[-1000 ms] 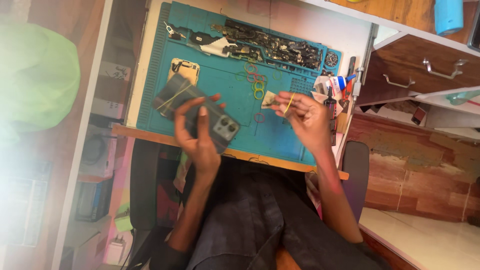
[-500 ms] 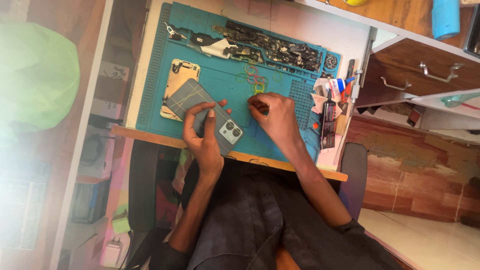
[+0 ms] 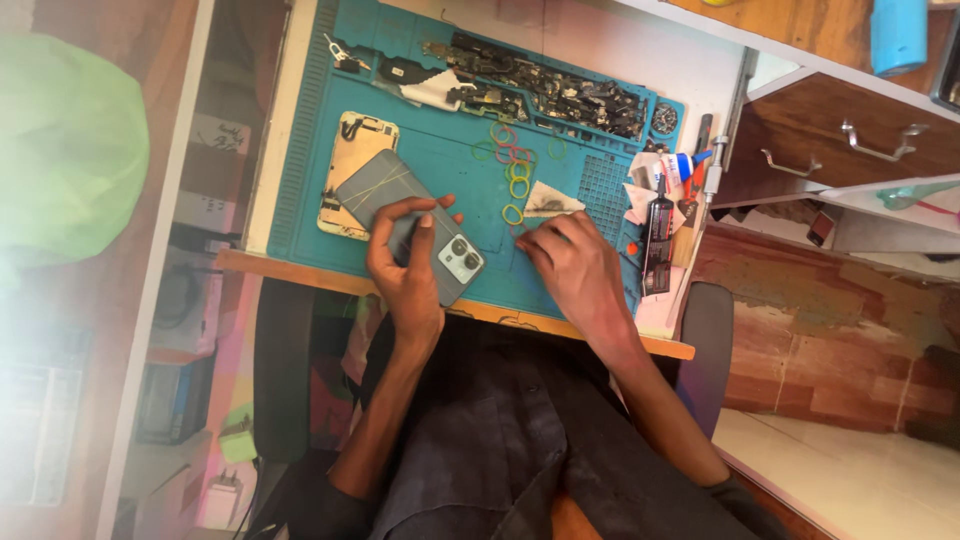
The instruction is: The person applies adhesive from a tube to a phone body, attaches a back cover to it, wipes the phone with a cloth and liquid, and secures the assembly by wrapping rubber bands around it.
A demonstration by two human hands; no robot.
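Blue mat (image 3: pixel 300 215) across the desk, opened phone shell (image 3: pixel 345 165) on its left part. Left hand (image 3: pixel 405 275) gripping a grey phone (image 3: pixel 415 225) near the mat's near edge. Right hand (image 3: pixel 575 270) pinching at rubber bands (image 3: pixel 513 175), fingers narrow.

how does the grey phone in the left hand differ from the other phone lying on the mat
The grey phone is gripped by the left hand, back cover on, yellow bands around it. The opened phone lies untouched on the blue mat, pale insides exposed. Both are similar-sized rectangles.
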